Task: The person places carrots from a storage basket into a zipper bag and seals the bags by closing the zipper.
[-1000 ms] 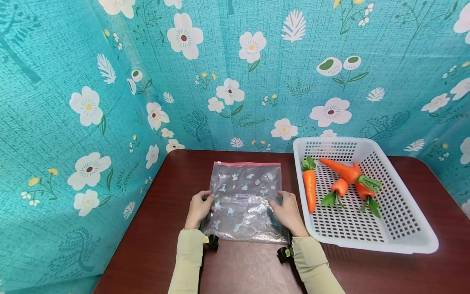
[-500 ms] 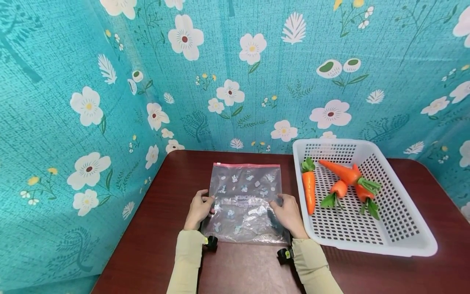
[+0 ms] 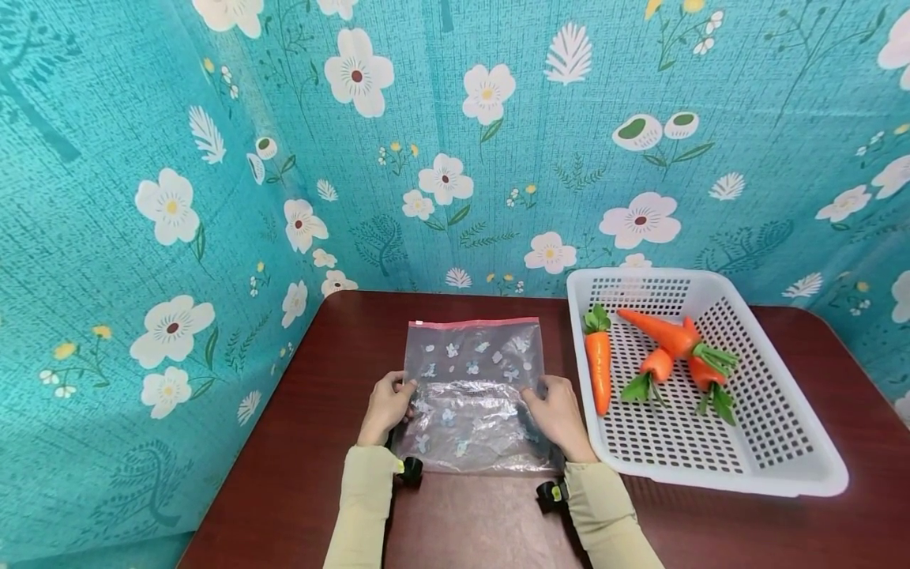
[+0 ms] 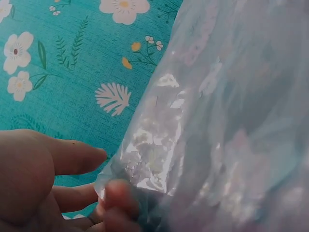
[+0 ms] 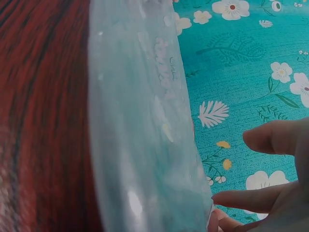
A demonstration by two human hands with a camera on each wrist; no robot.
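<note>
A clear zip bag printed with small pale figures lies before me in the head view, its red zip strip at the far end. My left hand holds its left side; in the left wrist view the fingertips are at the wrinkled plastic edge. On the opposite side my right hand grips the bag, thumb over the top sheet. From the right wrist the bag appears raised and curved, with fingers at its edge and the thumb apart from it. Nothing is visible inside the bag.
A white perforated basket stands close to my right forearm. It contains several carrots, one long carrot along its left wall. The dark red table ends at a teal flowered cloth behind and to the left.
The bag's far end has shifted slightly left and tilted, and its middle has folded into a crease that hides the print there. Both hands stay almost in place.
</note>
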